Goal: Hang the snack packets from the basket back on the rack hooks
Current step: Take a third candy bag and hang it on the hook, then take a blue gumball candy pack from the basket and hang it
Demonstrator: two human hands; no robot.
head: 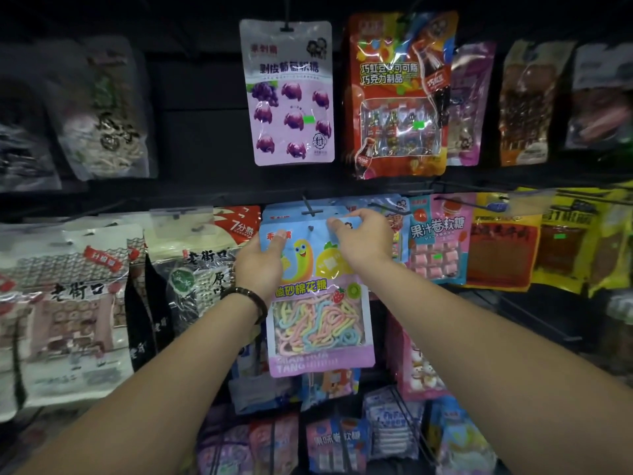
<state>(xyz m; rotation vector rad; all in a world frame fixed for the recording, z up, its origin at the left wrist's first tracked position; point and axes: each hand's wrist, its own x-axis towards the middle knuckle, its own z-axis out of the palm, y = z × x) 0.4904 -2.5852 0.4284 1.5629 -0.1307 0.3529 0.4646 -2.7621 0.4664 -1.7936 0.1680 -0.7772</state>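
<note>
left hand [260,265] and right hand [359,241], fingers clamped on the top corners of the candy packet [318,303], hold it just below the hook [310,209]; keep it level and lift its hole [311,228] onto the hook tip.

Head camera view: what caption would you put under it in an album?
Left hand and right hand hold a blue candy packet, its hang hole just below a rack hook.

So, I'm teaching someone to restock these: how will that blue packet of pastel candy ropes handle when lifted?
The blue packet probably flops: thin film, held near its top by the left hand and right hand. Likely light, as its window shows loose, airy ropes. The glossy film may slip.
</note>
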